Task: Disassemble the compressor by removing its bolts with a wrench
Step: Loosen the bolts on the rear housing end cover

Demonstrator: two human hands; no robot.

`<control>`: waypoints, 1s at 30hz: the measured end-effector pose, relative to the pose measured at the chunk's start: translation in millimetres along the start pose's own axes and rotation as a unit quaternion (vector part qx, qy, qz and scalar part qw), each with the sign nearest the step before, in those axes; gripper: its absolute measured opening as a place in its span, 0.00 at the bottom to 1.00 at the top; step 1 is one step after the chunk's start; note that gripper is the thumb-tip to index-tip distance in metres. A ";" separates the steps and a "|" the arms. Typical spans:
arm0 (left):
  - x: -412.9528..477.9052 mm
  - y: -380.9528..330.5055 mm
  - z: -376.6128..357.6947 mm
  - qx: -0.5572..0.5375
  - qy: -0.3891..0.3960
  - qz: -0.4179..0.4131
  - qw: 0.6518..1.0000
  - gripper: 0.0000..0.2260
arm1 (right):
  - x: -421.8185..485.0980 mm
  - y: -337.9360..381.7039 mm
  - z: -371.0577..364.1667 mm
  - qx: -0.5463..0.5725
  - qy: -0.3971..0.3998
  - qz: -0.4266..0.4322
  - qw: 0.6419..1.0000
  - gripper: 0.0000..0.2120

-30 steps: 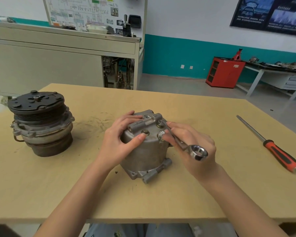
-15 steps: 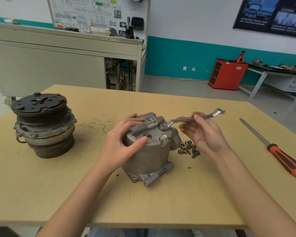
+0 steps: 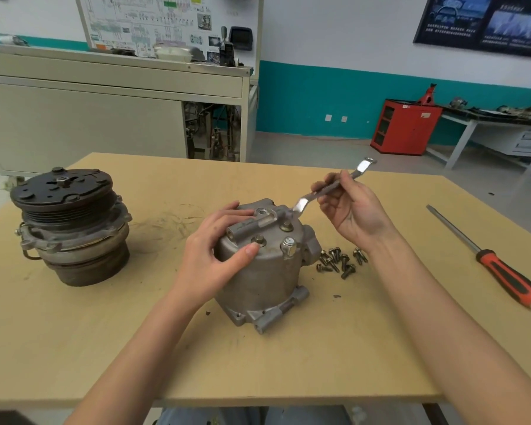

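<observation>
Since a second ago the wrench (image 3: 328, 187) has swung from the near side of the compressor (image 3: 258, 277), where its ring end pointed toward the camera, round to the far right. Its handle now slants up and away from the housing, and the right hand (image 3: 354, 211) has gone with it and risen off the casing. That hand, palm turned inward, grasps the middle of the shaft with its fingers curled round it and the thumb along it. The wrench's lower end dips to the back of the compressor's top, just behind the rear bolt (image 3: 285, 227); whether it sits on a fastener cannot be told. The left hand (image 3: 209, 259) has stayed where it was: it clasps the top of the housing from the left, fingers draped over the raised port block and the thumb tip pressed beside a small bolt head (image 3: 259, 239). A larger bright hex bolt (image 3: 288, 245) stands at the near right rim of the top. The compressor stands upright in the middle of the table (image 3: 288, 369). With the right hand lifted, a cluster of loose bolts (image 3: 339, 261) shows on the tabletop just right of the housing's base. Well to the left stands the dark clutch and pulley assembly (image 3: 68, 225). A screwdriver (image 3: 503, 276) with an orange and black handle lies far to the right.
</observation>
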State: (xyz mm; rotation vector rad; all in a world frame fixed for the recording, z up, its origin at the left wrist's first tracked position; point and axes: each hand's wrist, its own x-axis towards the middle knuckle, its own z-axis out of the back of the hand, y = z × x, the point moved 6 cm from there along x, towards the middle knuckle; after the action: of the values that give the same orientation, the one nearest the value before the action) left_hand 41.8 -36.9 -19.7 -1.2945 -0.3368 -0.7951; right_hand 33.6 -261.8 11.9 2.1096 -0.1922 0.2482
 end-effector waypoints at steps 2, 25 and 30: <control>-0.4 -0.5 -0.4 -0.001 0.000 -0.004 1.000 0.15 | -0.3 11.3 -4.1 0.008 -0.035 0.024 0.999 0.18; -0.7 -2.7 -0.2 0.004 0.005 -0.002 1.000 0.16 | -117.4 -3.9 -86.1 -0.660 0.032 0.476 0.580 0.15; -0.2 -1.4 -0.5 -0.002 0.007 0.002 1.000 0.15 | -82.7 -1.3 -27.1 -0.255 -0.045 0.261 0.930 0.12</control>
State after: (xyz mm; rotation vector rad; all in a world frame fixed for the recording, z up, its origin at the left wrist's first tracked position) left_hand 40.6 -37.3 -18.9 -1.2921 -0.3231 -0.8016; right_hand -48.7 -234.9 3.9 1.5186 -0.7919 0.3702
